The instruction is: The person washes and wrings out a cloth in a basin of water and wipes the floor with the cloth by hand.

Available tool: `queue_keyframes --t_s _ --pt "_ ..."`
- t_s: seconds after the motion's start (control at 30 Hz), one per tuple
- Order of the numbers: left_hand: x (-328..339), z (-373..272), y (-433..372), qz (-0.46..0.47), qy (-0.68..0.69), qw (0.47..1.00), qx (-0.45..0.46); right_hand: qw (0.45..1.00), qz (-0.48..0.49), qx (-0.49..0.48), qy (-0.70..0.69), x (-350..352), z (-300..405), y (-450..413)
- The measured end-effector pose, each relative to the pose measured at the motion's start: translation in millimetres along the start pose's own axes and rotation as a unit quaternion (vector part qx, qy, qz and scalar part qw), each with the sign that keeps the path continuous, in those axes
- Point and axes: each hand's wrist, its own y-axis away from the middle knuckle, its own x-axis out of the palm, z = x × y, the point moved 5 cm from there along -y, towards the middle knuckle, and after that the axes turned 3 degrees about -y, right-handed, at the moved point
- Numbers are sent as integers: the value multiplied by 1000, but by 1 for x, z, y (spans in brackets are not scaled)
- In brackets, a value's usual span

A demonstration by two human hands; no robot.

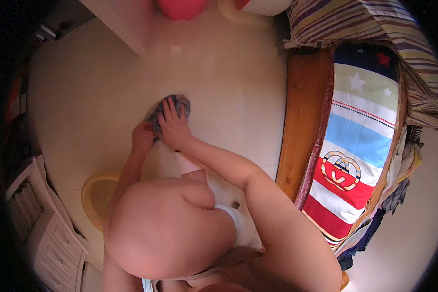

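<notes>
A bunched dark grey cloth point(186, 106) lies on the pale tiled floor point(226, 95) ahead of me. My right hand point(174, 126) rests palm down on top of it, fingers spread. At the cloth's near left edge, my left hand point(143, 138) has its fingers curled against it and pinches that edge. Much of the cloth is hidden under my hands. My bent legs and body fill the lower middle of the view and cover the floor close to me.
To the left stands a yellowish plastic basin point(91, 193), partly behind my arm. White drawers point(60, 252) are at lower left. On the right is a wooden bench point(303, 120) with a striped cushion point(357, 135). A red round object point(182, 9) sits at the far edge.
</notes>
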Motion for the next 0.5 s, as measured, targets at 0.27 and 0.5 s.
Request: queue_keyframes --t_s 0.27,0.5 --pt "-6 -67 19 -62 138 983 105 994 -58 -71 64 -31 -132 -72" --pt "10 -90 46 66 233 970 23 986 -44 91 134 -96 -285 -88"
